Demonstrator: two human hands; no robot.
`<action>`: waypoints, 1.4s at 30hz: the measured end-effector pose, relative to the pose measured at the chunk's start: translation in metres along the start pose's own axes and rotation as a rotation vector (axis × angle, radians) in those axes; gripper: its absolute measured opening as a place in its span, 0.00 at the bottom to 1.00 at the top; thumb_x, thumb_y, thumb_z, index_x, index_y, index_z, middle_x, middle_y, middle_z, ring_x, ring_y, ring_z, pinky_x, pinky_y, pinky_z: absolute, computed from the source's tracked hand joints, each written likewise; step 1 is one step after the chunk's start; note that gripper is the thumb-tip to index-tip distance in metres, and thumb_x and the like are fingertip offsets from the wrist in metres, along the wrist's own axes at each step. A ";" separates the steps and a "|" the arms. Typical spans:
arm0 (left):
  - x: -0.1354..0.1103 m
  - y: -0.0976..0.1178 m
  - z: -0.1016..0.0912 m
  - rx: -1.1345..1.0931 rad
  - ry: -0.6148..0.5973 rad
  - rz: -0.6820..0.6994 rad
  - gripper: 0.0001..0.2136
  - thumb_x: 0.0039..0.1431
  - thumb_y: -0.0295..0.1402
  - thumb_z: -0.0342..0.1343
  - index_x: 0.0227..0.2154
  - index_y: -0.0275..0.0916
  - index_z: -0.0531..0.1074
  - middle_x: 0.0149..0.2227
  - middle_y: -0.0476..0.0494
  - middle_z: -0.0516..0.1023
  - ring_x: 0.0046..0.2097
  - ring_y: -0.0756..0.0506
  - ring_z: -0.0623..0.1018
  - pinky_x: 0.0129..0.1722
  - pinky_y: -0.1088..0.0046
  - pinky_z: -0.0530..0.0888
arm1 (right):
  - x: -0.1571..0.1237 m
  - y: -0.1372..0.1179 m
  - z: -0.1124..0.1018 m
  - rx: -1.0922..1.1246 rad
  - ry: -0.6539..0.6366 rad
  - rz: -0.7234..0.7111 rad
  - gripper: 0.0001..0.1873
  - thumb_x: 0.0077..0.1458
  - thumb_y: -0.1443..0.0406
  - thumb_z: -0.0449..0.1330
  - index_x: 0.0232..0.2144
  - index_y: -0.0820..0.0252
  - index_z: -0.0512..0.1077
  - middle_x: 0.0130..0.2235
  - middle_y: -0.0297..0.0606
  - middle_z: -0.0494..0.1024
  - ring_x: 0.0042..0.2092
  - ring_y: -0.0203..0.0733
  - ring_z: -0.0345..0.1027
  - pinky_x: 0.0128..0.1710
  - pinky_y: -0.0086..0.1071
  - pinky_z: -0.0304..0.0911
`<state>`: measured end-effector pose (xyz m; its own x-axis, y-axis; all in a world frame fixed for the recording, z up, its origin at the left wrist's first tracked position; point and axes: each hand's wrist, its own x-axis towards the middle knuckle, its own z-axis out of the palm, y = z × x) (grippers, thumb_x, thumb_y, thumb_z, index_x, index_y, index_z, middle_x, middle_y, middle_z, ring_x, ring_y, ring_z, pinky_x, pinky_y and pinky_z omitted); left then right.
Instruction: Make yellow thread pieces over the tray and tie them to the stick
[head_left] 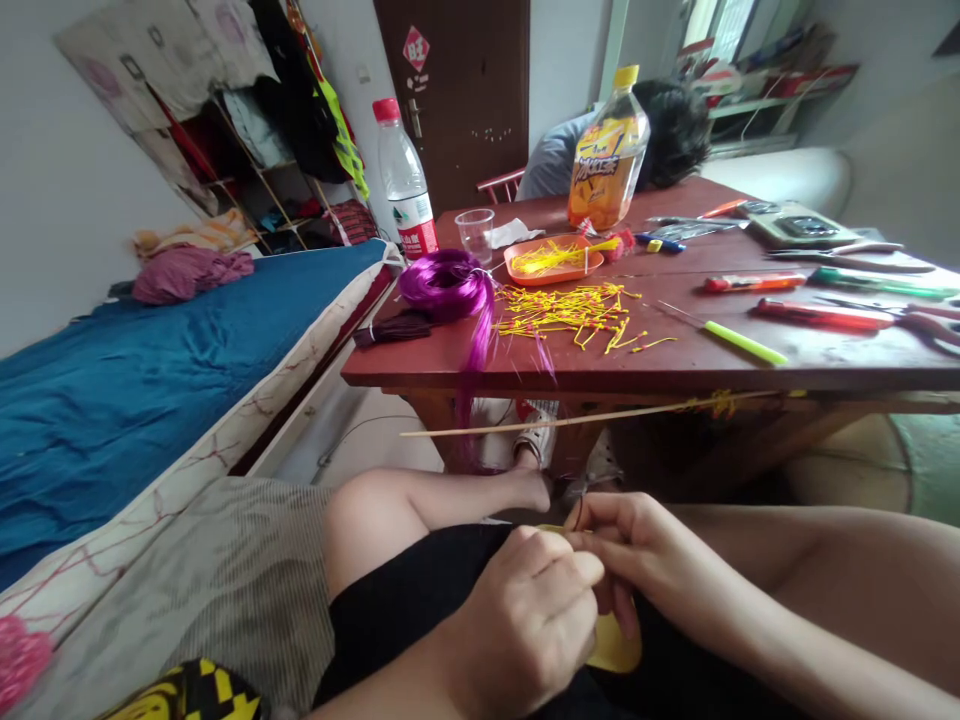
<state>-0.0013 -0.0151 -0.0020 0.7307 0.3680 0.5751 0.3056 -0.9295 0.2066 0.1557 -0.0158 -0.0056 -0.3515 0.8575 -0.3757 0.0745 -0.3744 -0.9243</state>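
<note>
My left hand [525,615] is closed in a pinch above my lap, its knuckles covering whatever it grips. Against it, my right hand [626,545] is also closed, thumb and forefinger pressed together at a thin dark strand [580,510]. Below the fingers shows a smooth yellow piece [619,645] with a rounded edge; the hands hide most of it, and I cannot tell its kind. Ahead on the table lie a coil of shiny purple fibre [442,285] with loose ends over the edge, and a pile of short yellow stems [574,312] with reddish tips.
A thin stick [510,426] juts along the front of the red table [420,372]. An orange tray [555,275], a water bottle [405,185], a tea bottle [609,160], a green-handled awl [742,342] and pliers [926,320] stand or lie there. A person [570,150] leans behind.
</note>
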 end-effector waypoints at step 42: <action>0.007 0.006 0.013 -0.204 0.235 -0.401 0.08 0.49 0.17 0.50 0.23 0.36 0.68 0.34 0.45 0.62 0.35 0.49 0.65 0.35 0.74 0.69 | -0.006 -0.007 -0.008 0.040 0.070 -0.155 0.20 0.48 0.50 0.59 0.23 0.62 0.63 0.17 0.27 0.66 0.16 0.29 0.58 0.15 0.22 0.56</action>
<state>0.0140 -0.0173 -0.0072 0.4160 0.7036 0.5761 0.3916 -0.7104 0.5848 0.1643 -0.0155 0.0029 -0.2900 0.9279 -0.2343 -0.0134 -0.2487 -0.9685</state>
